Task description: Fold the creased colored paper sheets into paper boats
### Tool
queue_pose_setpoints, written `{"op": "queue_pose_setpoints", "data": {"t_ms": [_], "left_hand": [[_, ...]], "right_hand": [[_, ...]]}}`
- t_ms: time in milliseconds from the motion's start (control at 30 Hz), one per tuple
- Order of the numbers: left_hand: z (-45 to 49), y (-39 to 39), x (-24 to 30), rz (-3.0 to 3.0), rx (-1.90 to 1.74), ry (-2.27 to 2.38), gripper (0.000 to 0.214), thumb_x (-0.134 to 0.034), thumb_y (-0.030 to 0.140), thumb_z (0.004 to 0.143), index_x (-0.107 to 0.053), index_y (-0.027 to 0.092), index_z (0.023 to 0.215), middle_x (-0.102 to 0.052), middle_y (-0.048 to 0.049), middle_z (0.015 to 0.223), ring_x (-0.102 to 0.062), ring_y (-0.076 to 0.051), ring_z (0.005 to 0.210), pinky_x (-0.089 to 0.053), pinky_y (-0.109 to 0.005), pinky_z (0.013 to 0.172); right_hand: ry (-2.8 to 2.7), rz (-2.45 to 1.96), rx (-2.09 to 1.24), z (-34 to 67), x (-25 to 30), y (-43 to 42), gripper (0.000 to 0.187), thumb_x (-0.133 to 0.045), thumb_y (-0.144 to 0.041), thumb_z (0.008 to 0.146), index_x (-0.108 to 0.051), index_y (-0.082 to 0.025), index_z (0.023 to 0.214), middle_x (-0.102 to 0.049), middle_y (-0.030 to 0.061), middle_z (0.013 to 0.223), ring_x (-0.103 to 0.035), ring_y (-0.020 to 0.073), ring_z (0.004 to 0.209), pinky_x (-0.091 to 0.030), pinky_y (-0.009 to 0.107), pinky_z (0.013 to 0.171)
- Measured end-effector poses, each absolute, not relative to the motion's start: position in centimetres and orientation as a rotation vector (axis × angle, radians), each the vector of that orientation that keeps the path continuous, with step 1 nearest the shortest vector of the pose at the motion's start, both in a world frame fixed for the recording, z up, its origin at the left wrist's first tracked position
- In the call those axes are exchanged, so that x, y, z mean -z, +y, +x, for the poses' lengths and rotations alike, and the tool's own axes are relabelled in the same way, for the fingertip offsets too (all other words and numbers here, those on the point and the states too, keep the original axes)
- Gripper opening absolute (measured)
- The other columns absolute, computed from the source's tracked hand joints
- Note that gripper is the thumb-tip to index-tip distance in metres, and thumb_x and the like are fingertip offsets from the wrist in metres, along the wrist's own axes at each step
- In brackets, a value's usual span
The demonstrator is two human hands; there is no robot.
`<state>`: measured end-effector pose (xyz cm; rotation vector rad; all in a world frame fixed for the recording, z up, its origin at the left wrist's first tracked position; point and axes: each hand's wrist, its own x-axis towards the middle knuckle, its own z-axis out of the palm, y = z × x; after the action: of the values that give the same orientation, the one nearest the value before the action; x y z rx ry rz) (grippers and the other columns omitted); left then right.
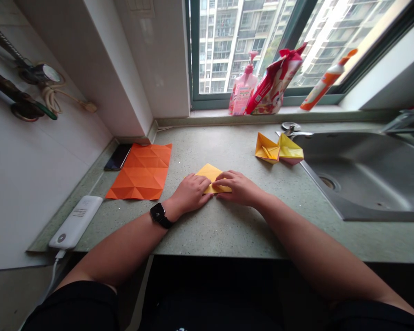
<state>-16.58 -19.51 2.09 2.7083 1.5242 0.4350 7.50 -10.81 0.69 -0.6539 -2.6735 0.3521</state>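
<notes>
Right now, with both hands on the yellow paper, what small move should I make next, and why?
Probably run your right hand firmly along the fold of the yellow paper while your left hand holds it down. The paper lies folded on the counter under both hands, so sharpening that crease seems the safest step.

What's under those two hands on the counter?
Folded yellow paper lies beneath the left hand and right hand; they cover most of it, hiding its shape.

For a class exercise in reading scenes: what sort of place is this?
Probably a home kitchen in a high-rise flat: a stainless steel sink set in a speckled countertop, a pink pump bottle on the windowsill, apartment towers outside the window.
</notes>
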Motion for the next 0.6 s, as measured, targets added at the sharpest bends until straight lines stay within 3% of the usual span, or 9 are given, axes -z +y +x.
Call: {"op": "queue_pose_setpoints", "data": {"t_ms": [300, 600], "left_hand": [[-16.48, -19.63, -2.45, 2.739, -0.392, 1.599, 0.023, -0.062, 0.039, 0.109, -0.071, 0.018, 0.115, -0.075, -0.0113, 0.119, -0.066, -0.029, 0.110, -0.049, -0.043, 0.100], [-16.50, -19.67, -2.35, 2.749, -0.374, 1.694, 0.020, -0.059, 0.028, 0.109, -0.073, 0.018, 0.100, -0.073, -0.0104, 0.108, -0.066, -0.025, 0.098, -0.050, -0.040, 0.090]], "right_hand": [[-2.681, -0.696, -0.357, 7.52, -1.06, -10.58, 0.018, -0.071, -0.034, 0.105, -0.087, -0.027, 0.111, -0.082, 0.0101, 0.115, -0.076, 0.0266, 0.104, -0.059, 0.042, 0.093], [-2.715, -0.749, -0.353, 7.76, -1.27, -10.36, 0.020, -0.067, -0.030, 0.106, -0.087, -0.027, 0.108, -0.082, 0.0090, 0.114, -0.076, 0.0252, 0.102, -0.059, 0.039, 0.091]]}}
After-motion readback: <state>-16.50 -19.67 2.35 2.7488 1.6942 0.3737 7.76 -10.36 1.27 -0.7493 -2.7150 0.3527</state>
